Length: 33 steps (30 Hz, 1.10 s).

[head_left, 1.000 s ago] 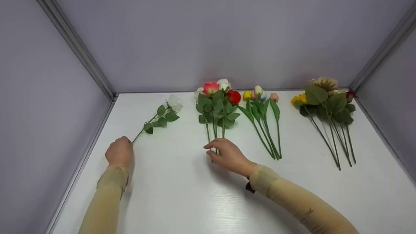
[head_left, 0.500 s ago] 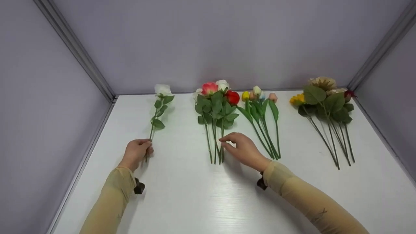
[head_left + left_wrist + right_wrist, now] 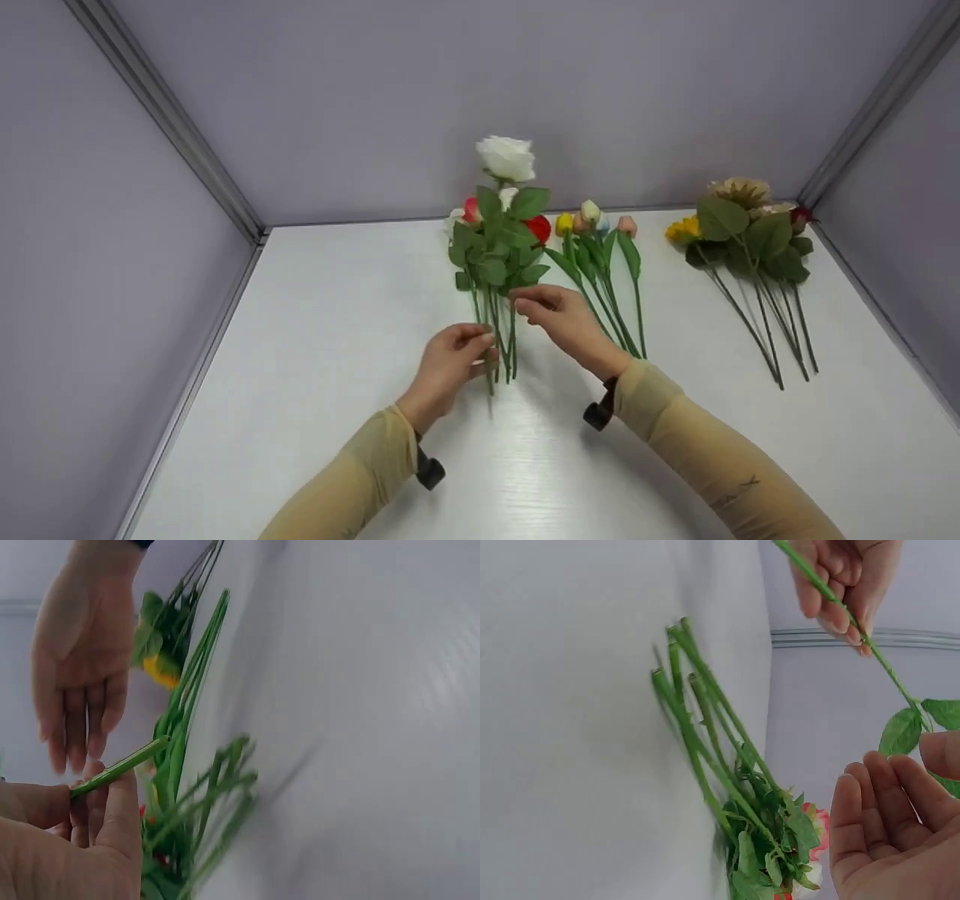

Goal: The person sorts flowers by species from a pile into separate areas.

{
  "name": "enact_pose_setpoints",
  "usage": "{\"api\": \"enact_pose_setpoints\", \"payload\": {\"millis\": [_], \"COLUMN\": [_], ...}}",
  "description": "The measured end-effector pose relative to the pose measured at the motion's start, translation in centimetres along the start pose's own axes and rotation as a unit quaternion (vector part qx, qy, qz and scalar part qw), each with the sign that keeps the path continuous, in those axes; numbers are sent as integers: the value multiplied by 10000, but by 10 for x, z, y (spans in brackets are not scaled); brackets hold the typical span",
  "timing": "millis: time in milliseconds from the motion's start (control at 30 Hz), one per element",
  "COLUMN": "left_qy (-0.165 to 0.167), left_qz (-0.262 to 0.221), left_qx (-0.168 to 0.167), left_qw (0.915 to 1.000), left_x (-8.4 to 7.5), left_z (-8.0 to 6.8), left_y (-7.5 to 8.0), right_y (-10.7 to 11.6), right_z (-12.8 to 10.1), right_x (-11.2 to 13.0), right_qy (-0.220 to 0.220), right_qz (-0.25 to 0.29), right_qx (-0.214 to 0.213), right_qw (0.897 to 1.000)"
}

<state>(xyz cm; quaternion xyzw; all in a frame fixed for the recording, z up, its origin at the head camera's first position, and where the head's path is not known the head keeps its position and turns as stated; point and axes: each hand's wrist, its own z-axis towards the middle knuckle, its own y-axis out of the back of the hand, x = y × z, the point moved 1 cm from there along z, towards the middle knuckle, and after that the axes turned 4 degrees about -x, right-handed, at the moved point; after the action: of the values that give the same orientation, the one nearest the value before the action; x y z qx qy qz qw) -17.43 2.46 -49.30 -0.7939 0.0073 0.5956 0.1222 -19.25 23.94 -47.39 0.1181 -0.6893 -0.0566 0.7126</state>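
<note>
My left hand [image 3: 446,367] pinches the green stem of a white rose [image 3: 506,159] between thumb and fingers. The rose is raised over a bunch of roses, its bloom above the others in the head view and its leaves overlapping them. In the left wrist view the cut end of the held stem [image 3: 124,767] sticks out past the fingers. My right hand [image 3: 562,319] is beside the held stem with fingers loosely bent, holding nothing; the right wrist view shows its palm [image 3: 900,862] near the leaves [image 3: 901,733]. Below lie the bunch's stems [image 3: 697,727], with a red rose [image 3: 538,229] among the blooms.
Several tulips [image 3: 591,212] lie fanned just right of the roses, close to my right forearm. Farther right is another bunch with a yellow flower [image 3: 684,230] and a beige bloom [image 3: 739,193]. Grey panels [image 3: 360,97] enclose the white table [image 3: 322,300] at the back and sides.
My left hand has lifted the white rose from the table's left side and carried it right, over the rose bunch. My right hand has shifted right and slightly up, off the bunch's stems.
</note>
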Motion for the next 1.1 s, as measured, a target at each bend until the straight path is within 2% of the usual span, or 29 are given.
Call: {"api": "enact_pose_setpoints", "payload": {"millis": [133,233,333,467,667,867,967,1100], "left_qy": [-81,-55,15,76,-48,-374,-454,-508], "left_qz": [-141,-217,-227,-88,379,756,911,1071], "left_qx": [463,659,745,788,848,788,681,269], "left_qw": [9988,9976,9970,9968,9957,9933,9925,9926], "left_x": [14,24,32,39,46,43,38,27], "left_z": [-9,-14,-18,-21,-21,-17,-13,0], "left_y": [-34,-51,-60,-65,-63,-52,-40,-13], "right_y": [8,14,19,22,24,17,14,15], "right_z": [-2,-8,-14,-17,-17,-15,-13,-14], "right_x": [4,2,-3,-10,-14,-13,-13,-16], "right_qy": [-310,-408,-496,-597,-676,-684,-548,-375], "right_qz": [941,1439,1728,1781,1727,1631,1265,566], "right_qx": [-187,-268,-330,-389,-403,-236,-101,-45], "right_qw": [9949,9884,9832,9814,9818,9839,9904,9977]}}
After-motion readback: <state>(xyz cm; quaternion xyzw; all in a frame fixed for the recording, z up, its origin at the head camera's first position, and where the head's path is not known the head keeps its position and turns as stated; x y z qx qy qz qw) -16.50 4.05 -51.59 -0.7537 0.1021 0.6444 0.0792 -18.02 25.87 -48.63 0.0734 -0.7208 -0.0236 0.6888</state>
